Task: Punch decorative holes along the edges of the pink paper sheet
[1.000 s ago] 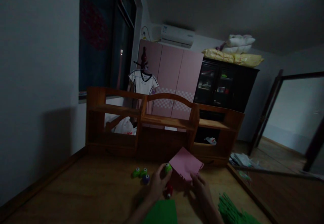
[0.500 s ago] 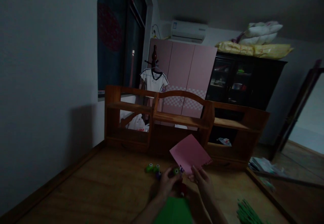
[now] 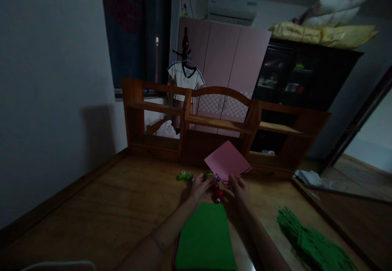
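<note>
My right hand pinches the lower edge of a square pink sheet of paper, which tilts up with a row of small notches along its lower right edge. Close beside it, my left hand has its fingers closed at a small green toy, which they partly cover. A small purple toy shows between the hands, near the paper. Below that lies a red toy with white eyes. Green toys with round eyes lie left of my left hand. Under my forearms rests a green sheet or pad.
A heap of green pieces lies on the wooden surface at the right. A wooden shelf unit bounds the far edge, a white wall the left. A white curved edge enters at bottom left.
The view has tilted downward, so more of the green pad and the green heap shows. My right hand keeps the pink paper. My left hand has shifted only slightly among the toys.
</note>
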A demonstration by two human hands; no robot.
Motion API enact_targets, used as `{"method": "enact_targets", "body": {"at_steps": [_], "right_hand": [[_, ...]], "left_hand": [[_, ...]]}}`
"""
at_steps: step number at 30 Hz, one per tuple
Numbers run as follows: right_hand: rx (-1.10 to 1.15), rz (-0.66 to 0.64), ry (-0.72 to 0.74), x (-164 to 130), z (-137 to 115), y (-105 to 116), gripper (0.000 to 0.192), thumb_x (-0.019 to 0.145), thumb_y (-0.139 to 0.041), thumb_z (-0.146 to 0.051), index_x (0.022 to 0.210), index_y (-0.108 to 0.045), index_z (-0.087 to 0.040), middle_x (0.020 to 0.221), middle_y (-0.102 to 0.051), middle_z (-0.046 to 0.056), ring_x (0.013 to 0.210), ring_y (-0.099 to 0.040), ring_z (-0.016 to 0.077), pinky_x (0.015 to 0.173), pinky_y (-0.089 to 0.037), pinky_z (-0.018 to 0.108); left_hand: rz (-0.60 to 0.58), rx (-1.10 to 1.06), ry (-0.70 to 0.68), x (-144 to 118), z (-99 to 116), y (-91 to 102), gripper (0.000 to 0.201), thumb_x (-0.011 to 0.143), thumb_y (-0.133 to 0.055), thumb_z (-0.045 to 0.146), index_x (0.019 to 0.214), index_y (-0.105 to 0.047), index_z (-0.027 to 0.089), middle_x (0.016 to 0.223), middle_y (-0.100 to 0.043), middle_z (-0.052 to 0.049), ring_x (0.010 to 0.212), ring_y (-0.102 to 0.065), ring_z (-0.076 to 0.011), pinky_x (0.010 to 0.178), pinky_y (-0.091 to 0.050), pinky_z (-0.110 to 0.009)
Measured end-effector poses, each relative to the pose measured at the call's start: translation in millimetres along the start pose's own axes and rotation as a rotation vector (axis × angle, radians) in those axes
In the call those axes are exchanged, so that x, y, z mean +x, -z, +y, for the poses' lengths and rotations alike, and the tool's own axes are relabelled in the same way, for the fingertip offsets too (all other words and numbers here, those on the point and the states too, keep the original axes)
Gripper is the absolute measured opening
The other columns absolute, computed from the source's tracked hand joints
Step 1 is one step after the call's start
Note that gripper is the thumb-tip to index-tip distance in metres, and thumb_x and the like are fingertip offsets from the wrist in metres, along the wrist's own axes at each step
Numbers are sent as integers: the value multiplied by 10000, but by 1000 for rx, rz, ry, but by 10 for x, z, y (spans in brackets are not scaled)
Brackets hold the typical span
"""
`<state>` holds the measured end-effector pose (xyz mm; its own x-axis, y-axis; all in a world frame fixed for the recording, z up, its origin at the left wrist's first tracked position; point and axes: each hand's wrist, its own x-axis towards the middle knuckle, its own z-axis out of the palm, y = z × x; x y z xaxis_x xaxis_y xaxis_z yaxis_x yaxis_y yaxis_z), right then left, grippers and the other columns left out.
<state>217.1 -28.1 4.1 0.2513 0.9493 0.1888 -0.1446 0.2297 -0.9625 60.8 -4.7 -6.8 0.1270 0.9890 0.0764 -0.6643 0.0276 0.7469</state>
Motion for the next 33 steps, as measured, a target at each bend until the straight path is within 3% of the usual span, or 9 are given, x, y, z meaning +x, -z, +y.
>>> {"method": "enact_targets", "body": {"at_steps": [5,11,17,24,33], "right_hand": [[-16,-18,68,95,53,80,374,739,-630,-524,888,-616,-182,803,-671,61,737,-647,196,687,-529,299],[-36,-74,117,80,26,86,372,758,-624,-496,921,-627,-162,882,-671,84,806,-643,205,757,-515,336],[-27,-47,69,71,42,50,402,712,-657,-524,924,-625,-184,840,-668,62,763,-637,193,695,-519,307],[-7,-84,135,114,72,80,401,716,-653,-530,868,-620,-160,745,-660,50,640,-624,167,633,-515,290],[-30,-15,171,142,53,103,431,702,-649,-562,853,-615,-160,709,-658,51,601,-632,180,592,-519,295]], "left_hand": [[-7,41,1,-22,52,13,335,646,-780,252,902,-618,107,928,-670,-103,810,-648,-174,813,-503,-304],[-88,11,-31,-8,2,48,404,628,-790,200,978,-604,122,946,-668,-88,872,-643,-183,887,-480,-341],[-80,29,-4,-11,12,45,374,631,-788,197,954,-616,116,952,-671,-98,858,-647,-188,878,-483,-345],[-106,-63,36,12,3,90,358,671,-761,254,953,-633,73,991,-666,-137,882,-646,-218,898,-473,-385],[-143,-101,27,38,-24,110,353,703,-737,202,1017,-619,94,1041,-662,-116,972,-627,-223,942,-456,-373]]}}
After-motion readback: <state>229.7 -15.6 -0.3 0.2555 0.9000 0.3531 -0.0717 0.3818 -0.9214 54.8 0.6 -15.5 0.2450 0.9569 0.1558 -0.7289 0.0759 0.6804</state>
